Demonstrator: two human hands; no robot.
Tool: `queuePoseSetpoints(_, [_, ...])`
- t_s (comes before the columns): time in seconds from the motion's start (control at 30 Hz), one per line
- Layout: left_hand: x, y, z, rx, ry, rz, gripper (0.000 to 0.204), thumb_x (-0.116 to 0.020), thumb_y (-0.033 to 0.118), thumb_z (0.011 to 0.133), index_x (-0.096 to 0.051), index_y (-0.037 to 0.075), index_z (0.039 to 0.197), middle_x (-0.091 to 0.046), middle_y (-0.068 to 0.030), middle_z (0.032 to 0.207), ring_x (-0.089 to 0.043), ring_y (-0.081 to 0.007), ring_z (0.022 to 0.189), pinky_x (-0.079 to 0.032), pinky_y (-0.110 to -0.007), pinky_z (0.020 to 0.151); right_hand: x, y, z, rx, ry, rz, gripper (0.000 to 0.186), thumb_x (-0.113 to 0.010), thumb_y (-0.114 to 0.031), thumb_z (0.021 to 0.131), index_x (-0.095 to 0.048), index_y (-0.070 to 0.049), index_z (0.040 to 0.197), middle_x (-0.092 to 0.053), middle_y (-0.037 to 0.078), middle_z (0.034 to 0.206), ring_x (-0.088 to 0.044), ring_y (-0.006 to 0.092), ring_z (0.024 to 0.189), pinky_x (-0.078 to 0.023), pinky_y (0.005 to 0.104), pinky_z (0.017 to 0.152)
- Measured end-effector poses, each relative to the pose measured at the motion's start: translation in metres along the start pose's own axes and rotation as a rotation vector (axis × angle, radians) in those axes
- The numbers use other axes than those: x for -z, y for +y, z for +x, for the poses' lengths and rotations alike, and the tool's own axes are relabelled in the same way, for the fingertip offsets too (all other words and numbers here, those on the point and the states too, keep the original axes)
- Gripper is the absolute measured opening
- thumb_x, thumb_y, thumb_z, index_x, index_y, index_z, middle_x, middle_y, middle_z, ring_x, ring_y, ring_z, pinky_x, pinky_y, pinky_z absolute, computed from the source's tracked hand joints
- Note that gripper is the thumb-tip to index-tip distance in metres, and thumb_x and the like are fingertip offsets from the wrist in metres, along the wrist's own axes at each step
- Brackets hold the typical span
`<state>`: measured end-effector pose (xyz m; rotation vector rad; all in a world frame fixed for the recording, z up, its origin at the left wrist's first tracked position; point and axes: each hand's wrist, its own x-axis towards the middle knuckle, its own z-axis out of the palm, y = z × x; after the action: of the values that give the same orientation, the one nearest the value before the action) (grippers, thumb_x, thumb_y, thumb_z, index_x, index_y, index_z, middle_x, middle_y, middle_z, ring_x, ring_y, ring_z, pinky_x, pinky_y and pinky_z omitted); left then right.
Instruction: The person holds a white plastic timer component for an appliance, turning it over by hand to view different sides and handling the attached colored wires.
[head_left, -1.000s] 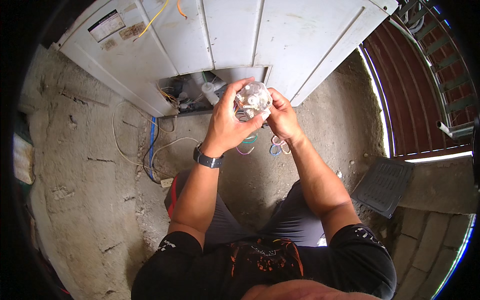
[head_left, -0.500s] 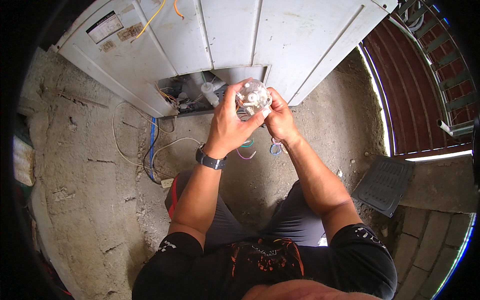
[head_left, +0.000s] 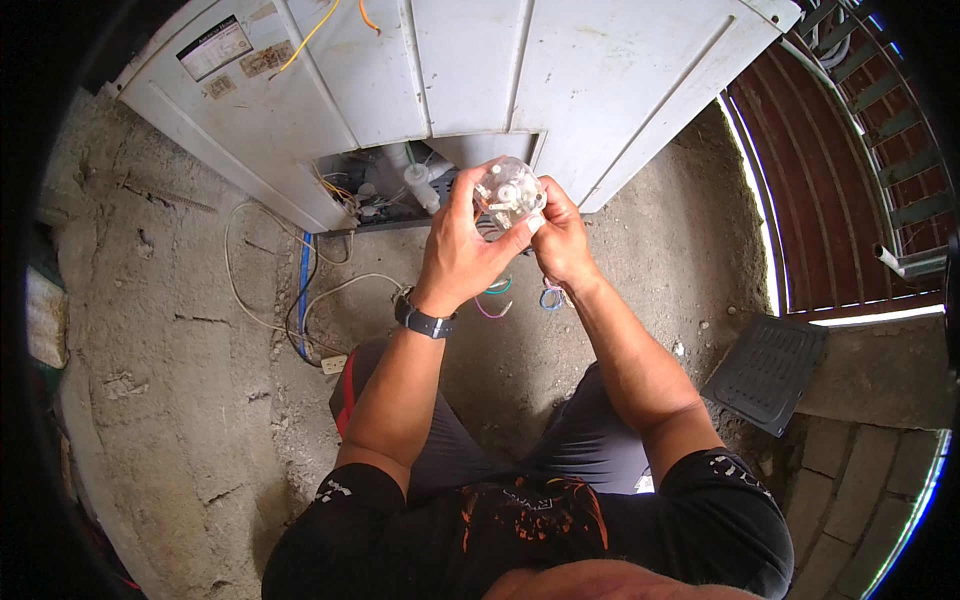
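Between my two hands, in front of the machine's opening, is a washing machine timer (head_left: 510,190) with a clear round casing and white gears inside. My left hand (head_left: 462,235) wraps its left side, with the thumb across the lower edge. My right hand (head_left: 562,235) grips the right side, its fingers curled and partly hidden behind the timer. Coloured wires (head_left: 497,290) in green and purple hang below it, and a blue and pink bundle (head_left: 552,294) dangles under my right hand.
Ahead stands a white washing machine (head_left: 460,70) with a low opening (head_left: 385,185) showing pipes and wires. A cord (head_left: 232,260) loops over the rough concrete floor at left, ending near a socket block (head_left: 334,365). A dark vented panel (head_left: 765,375) lies at right, near a brown gate (head_left: 800,180).
Both hands and the timer stay nearly in place. The whole view has shifted very slightly.
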<state>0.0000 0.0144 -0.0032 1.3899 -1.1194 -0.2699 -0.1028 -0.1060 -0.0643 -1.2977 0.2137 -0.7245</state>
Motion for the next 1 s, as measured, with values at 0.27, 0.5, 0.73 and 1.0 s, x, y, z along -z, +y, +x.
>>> queuePoseSetpoints(0.27, [0.0003, -0.0041, -0.0004, 0.022, 0.000, -0.002, 0.066, -0.085, 0.025, 0.084, -0.049, 0.001, 0.134, -0.069, -0.0143, 0.111, -0.071, -0.0219, 0.101, -0.057, -0.036, 0.087, -0.0009, 0.0001, -0.0005, -0.004, 0.013, -0.013, 0.015, -0.059, -0.012, 0.105, -0.060, -0.004, 0.117, -0.068, 0.001, 0.112, -0.060, 0.0096, 0.104, -0.050, 0.0284, 0.093])
queuePoseSetpoints(0.5, [0.0004, -0.0033, 0.0002, 0.017, -0.005, 0.017, 0.067, -0.085, 0.023, 0.083, -0.050, 0.002, 0.135, -0.069, -0.0157, 0.113, -0.071, -0.0246, 0.103, -0.057, -0.037, 0.088, -0.0008, -0.0009, -0.0007, -0.033, 0.015, 0.007, 0.015, -0.060, -0.014, 0.104, -0.060, -0.004, 0.116, -0.068, 0.001, 0.111, -0.060, 0.0097, 0.103, -0.051, 0.0282, 0.093])
queuePoseSetpoints(0.73, [0.0004, -0.0020, 0.0009, 0.012, -0.016, 0.026, 0.069, -0.084, 0.021, 0.082, -0.049, 0.003, 0.138, -0.068, -0.0169, 0.116, -0.071, -0.0266, 0.105, -0.057, -0.038, 0.089, 0.0020, 0.0032, 0.0011, 0.004, 0.010, -0.020, 0.015, -0.060, -0.014, 0.104, -0.060, -0.004, 0.116, -0.068, 0.000, 0.111, -0.060, 0.0089, 0.102, -0.050, 0.0279, 0.092])
queuePoseSetpoints(1.0, [-0.0001, -0.0047, -0.0002, -0.030, -0.017, 0.032, 0.072, -0.084, 0.018, 0.080, -0.047, 0.004, 0.141, -0.068, -0.0181, 0.118, -0.070, -0.0283, 0.105, -0.056, -0.039, 0.089, 0.0023, 0.0015, 0.0010, 0.007, 0.002, -0.035, 0.015, -0.061, -0.013, 0.104, -0.061, -0.005, 0.116, -0.068, 0.000, 0.110, -0.060, 0.0090, 0.102, -0.050, 0.0276, 0.092])
